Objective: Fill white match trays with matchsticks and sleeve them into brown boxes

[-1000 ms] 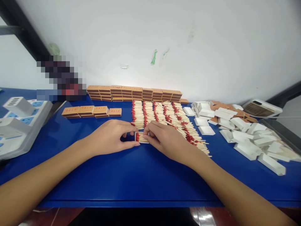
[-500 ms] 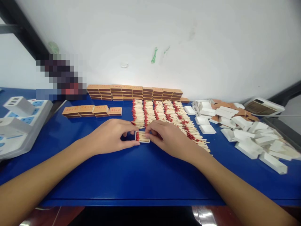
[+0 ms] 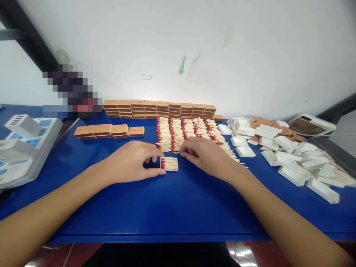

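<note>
Between the thumb and fingers of my left hand (image 3: 132, 161) is a small white matchbox tray (image 3: 174, 170), gripped at its left end. Matches (image 3: 170, 163) lie inside it, red heads to the left. My right hand (image 3: 210, 155) hovers just right of the tray, at the near end of the match rows, with thumb and fingertips drawn together; what they hold, if anything, is hidden. Rows of loose matches (image 3: 164, 135) spread over the blue table behind both hands, and my right hand covers part of them.
Closed matchboxes (image 3: 151, 107) are stacked along the wall, with a shorter row of matchboxes (image 3: 119, 129) at left. Loose white trays (image 3: 294, 172) and brown sleeves (image 3: 261, 123) pile up at right, beside a phone (image 3: 311, 124). A power strip (image 3: 44, 148) lies far left.
My right hand has moved off the tray, slightly right and toward the match rows, uncovering the tray's right end. My left hand keeps its grip in nearly the same place.
</note>
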{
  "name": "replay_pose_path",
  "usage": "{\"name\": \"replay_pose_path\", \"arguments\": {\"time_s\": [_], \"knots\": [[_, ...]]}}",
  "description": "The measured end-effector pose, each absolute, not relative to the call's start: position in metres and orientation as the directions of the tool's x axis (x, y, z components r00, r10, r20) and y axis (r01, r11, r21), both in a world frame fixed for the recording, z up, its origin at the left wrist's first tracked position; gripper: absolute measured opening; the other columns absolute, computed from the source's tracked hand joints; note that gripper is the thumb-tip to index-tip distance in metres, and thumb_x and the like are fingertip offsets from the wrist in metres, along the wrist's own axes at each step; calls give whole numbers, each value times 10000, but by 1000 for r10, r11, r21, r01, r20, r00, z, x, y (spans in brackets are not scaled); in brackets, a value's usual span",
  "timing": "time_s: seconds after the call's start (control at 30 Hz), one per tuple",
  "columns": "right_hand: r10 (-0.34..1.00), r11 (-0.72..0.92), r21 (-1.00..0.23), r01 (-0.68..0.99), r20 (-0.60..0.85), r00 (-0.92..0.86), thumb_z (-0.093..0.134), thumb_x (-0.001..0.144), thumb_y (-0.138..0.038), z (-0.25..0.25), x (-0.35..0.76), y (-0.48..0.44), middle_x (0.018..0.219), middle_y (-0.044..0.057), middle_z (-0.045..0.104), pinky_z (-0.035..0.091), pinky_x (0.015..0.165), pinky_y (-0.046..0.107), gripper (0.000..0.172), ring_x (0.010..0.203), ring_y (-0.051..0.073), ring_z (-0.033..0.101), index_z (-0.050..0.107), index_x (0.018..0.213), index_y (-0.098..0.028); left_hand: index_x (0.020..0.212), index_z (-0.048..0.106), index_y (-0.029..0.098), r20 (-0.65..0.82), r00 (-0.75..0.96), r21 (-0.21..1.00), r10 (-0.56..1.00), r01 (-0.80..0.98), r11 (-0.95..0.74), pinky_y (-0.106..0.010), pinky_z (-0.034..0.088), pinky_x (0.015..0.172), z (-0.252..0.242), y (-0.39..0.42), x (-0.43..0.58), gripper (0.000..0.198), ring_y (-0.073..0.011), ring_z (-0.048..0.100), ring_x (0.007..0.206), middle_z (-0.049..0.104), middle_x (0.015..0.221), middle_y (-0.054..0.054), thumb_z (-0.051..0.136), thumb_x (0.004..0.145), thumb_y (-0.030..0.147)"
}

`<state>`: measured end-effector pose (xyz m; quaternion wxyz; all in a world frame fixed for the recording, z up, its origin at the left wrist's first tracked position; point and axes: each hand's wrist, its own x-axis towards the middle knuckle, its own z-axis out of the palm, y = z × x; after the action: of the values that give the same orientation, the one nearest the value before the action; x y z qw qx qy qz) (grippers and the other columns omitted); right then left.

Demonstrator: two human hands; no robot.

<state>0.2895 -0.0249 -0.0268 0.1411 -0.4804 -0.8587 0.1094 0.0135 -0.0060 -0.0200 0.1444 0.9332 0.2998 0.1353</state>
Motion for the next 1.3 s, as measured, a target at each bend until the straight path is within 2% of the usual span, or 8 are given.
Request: {"name": "replay_pose_path", "arguments": {"time_s": [0.1, 0.23, 0.5, 0.63, 0.8, 1.03, 1.3], "knots": [[860, 504, -328, 799, 110, -498, 611, 994, -134, -27, 289, -25, 890, 28, 664, 361, 673, 283, 111, 754, 157, 555, 666, 913, -186, 1079, 776, 220, 155, 785, 347, 600, 525, -777, -271, 437, 655, -19, -6, 13, 316, -137, 622, 720, 703, 843, 7, 731, 938, 500], [873, 479, -339, 810, 89, -479, 614, 1008, -174, -25, 289, -27, 896, 28, 663, 358, 669, 287, 78, 762, 164, 557, 654, 942, -191, 1076, 777, 220, 149, 782, 347, 606, 532, -772, -272, 431, 652, -19, -5, 14, 313, -134, 620, 716, 703, 846, 10, 733, 937, 497], [886, 438, -342, 832, 3, -465, 562, 1037, -194, -22, 291, -28, 936, 49, 675, 364, 676, 300, 123, 782, 179, 575, 600, 920, -198, 1071, 779, 227, 149, 777, 365, 612, 532, -764, -273, 428, 641, -18, -6, 15, 301, -130, 616, 700, 690, 813, 20, 741, 930, 490], [892, 433, -390, 812, 54, -450, 558, 1062, -248, -15, 289, -33, 937, 45, 666, 373, 689, 303, 133, 800, 184, 576, 590, 941, -204, 1076, 782, 218, 156, 763, 360, 627, 548, -755, -280, 433, 648, -20, -6, 15, 317, -139, 618, 703, 689, 804, 16, 746, 923, 493], [844, 511, -474, 717, 119, -523, 579, 1064, -266, -15, 277, -43, 927, 19, 658, 388, 695, 285, 99, 790, 167, 579, 596, 980, -215, 1092, 779, 227, 166, 765, 350, 622, 544, -763, -275, 432, 661, -21, -7, 15, 294, -138, 617, 714, 688, 819, 18, 746, 929, 470], [850, 501, -365, 785, 33, -526, 541, 1084, -240, -18, 266, -47, 988, 59, 688, 396, 708, 312, 121, 850, 198, 624, 598, 988, -195, 1108, 772, 230, 166, 768, 351, 619, 540, -765, -269, 430, 668, -21, -6, 15, 309, -143, 621, 732, 693, 843, 8, 733, 939, 485], [851, 504, -375, 778, 61, -522, 533, 1088, -246, -20, 266, -48, 1038, 73, 705, 422, 739, 324, 105, 898, 214, 651, 603, 1026, -198, 1103, 777, 222, 171, 773, 349, 611, 532, -771, -269, 428, 657, -21, -6, 15, 316, -142, 610, 716, 690, 833, 1, 720, 949, 492]]}}
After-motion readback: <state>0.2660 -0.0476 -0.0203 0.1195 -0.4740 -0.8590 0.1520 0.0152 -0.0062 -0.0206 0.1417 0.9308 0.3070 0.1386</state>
